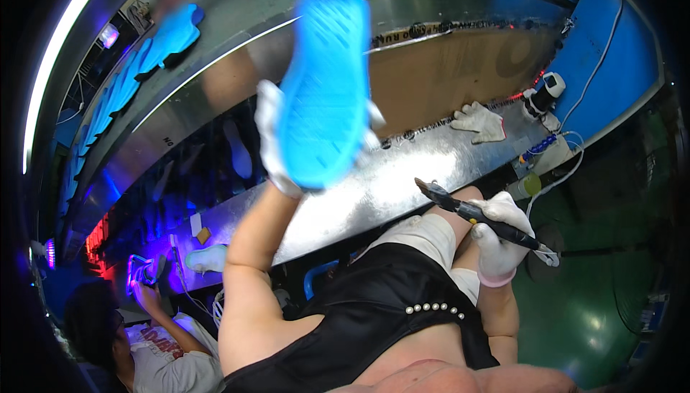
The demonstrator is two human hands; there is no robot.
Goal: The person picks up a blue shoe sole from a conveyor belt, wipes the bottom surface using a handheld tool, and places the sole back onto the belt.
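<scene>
Nearest the camera: the person's own torso in a black garment [374, 321] with a row of small pearl-like studs, both forearms coming up from the lower edge.

Right hand [499, 238], in a white glove, is sitting low and to the right, just off the near edge of the desk [431, 167]. Its grip is closing fully around the black handle of a brush [478, 217]; the bristle end is pointing up and left, over the desk's near edge.

Left hand [277, 145], also white-gloved, is raised above the desk, left of centre. Its grip is clamping a bright blue shoe sole [323, 84] at the sole's lower end, fingers wrapping round from behind. The sole is standing nearly upright, tilted slightly right, its grooved face turned to the camera. It is in the air, not touching the desk, and is blurred.

Near left: another person in a white shirt [169, 364] is sitting, one hand by a purple-lit device [141, 272].

On the shiny metal desk, right of centre: a spare white glove [480, 121] is lying flat. Farther right, a small black-and-white device [548, 93] is standing with white cables [568, 170] trailing toward the near side.

Far side: more blue soles [169, 37] are lying in a line on a curved metal conveyor [237, 16] running from far left to far right.
</scene>
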